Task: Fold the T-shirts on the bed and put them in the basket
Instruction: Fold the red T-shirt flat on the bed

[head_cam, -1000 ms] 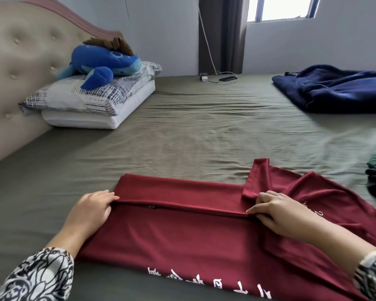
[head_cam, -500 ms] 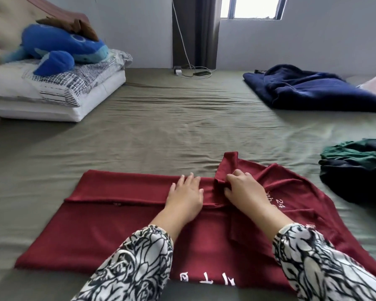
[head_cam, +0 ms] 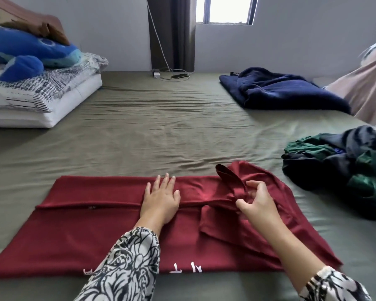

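**Sleeve fold on maroon tee, mid-step**

While the left hand [head_cam: 161, 199] lies flat with straight fingers on the maroon T-shirt [head_cam: 91, 227], pinning the long fold crease, the right hand [head_cam: 255, 203] pinches the sleeve [head_cam: 230, 177] between thumb and curled fingers and has it lifted off the cloth.

Left to right: pillows [head_cam: 41, 101] with a blue plush toy [head_cam: 26, 53] at the far-left corner of the bed [head_cam: 161, 131]; the tee spread along the near edge, middle; a navy blanket [head_cam: 280, 92] toward the far-right; a dark pile of unfolded clothes [head_cam: 345, 168] at the right edge, just beside the tee's sleeve end. No basket in view.

Handling, as a judgement: the tee looks light, soft and limp, not slippery, so it won't hold a crease unless pressed. Best hold is the sleeve hem or shoulder seam, with the other palm kept on the fold.

Room: broad open sheet beyond the tee toward the far edge, good for sweeping the sleeve over. Right side is tight against the clothes pile; near edge of the bed is close, so cloth could slide off there.
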